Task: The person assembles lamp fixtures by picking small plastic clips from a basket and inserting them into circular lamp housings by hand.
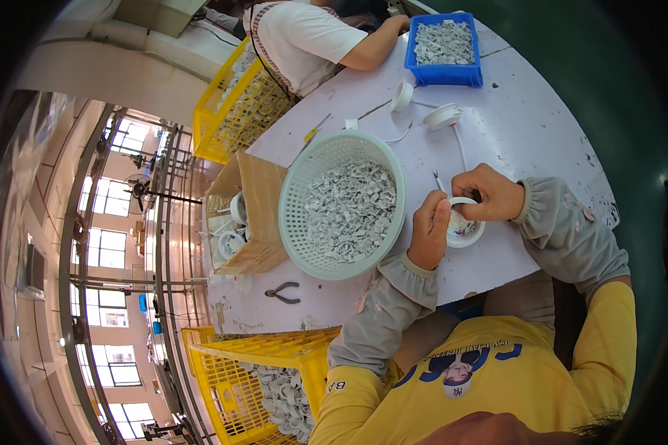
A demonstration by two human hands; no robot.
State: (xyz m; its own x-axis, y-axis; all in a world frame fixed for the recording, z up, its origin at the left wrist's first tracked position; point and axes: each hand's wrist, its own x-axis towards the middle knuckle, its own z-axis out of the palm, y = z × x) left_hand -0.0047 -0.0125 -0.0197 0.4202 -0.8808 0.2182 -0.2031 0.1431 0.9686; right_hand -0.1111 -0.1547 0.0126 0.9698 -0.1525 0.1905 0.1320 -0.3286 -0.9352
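Observation:
Between my hands is a round white plastic housing (473,236), its open side showing small coloured parts that I cannot make out. With thumb and fingers my left hand (429,231) grips its left rim. The curled fingers of my right hand (490,194) pinch at its far rim; the fingertips are partly hidden. A white cable end (438,180) with thin bare leads sticks out just beyond the fingers. Farther off on the table lie a white round fitting (443,116) with a cable and a second white round fitting (401,96).
Left of my hands stands a pale green basket (288,241) of small white plastic pieces. Around it are a cardboard box (263,241), pliers (283,293) and a yellow-handled screwdriver (312,134). A blue bin (445,76), yellow crates (304,356) and a co-worker (304,44) border the table.

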